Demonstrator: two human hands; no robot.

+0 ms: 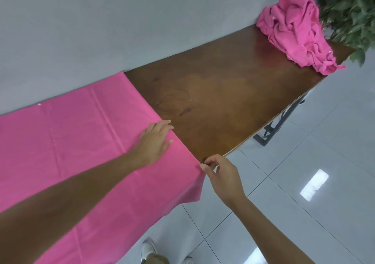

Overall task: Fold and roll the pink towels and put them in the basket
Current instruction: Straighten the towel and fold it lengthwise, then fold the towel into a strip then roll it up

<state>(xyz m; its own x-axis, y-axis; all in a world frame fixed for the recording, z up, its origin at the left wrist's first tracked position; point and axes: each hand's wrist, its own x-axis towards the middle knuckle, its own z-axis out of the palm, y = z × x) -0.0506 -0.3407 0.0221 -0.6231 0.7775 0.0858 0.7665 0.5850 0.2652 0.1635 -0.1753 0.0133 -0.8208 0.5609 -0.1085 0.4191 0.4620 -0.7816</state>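
One flat pink cloth towel [71, 142] runs leftward from both hands: your right hand [221, 174] pinches its near corner, your left hand [156, 142] presses beside it, fingers straight.

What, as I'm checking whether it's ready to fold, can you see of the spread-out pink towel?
The spread-out pink towel is thin, bright pink cloth with faint crease lines, lying flat over the left part of the wooden table, its near edge hanging off the front. The left hand rests flat on it near its right edge; the right hand pinches that edge at the table's front.
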